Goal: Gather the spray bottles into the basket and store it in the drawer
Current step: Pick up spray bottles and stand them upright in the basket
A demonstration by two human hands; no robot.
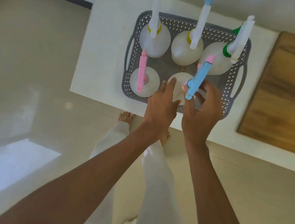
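Two hands work at the near rim of the basket (132, 52). The left hand (161, 104) is spread and released, touching the white body of the blue-headed bottle (197, 81); the right hand (203, 108) pinches that bottle's blue trigger head. The head's long axis runs away from the person, tilted right. Beyond stand four more bottles, upright, inside the basket on the white surface (102, 48)

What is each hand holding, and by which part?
Right hand: the blue spray head of a bottle in the basket. Left hand: open, apparently holding nothing.
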